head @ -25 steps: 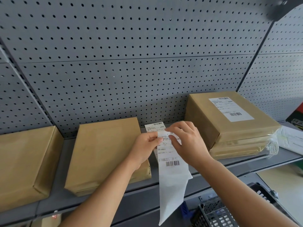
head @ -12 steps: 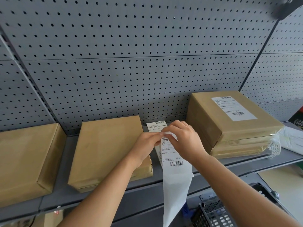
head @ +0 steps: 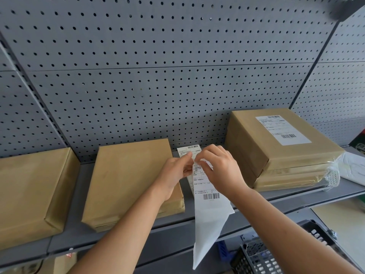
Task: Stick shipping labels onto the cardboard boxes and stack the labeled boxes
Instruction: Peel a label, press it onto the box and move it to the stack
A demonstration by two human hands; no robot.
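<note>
A white shipping label strip (head: 207,196) hangs in front of the grey shelf (head: 122,234), its blank tail drooping below the shelf edge. My left hand (head: 173,175) pinches the strip's upper left part. My right hand (head: 219,169) pinches the top edge of the label beside it; the fingertips of both hands nearly touch. A plain brown box (head: 130,180) lies flat just left of my hands. Another plain brown box (head: 31,192) lies at the far left. On the right stands a stack of brown boxes (head: 276,149) whose top box carries a stuck label (head: 282,129).
A grey pegboard wall (head: 158,76) backs the shelf. Clear plastic wrap and white paper (head: 351,167) lie to the right of the stack. A black mesh basket (head: 266,256) sits below the shelf at lower right. A beige surface (head: 341,218) shows at the right edge.
Both hands have risen slightly with the label strip, and my right fingers have shifted toward the label's top edge. The boxes have not moved.
</note>
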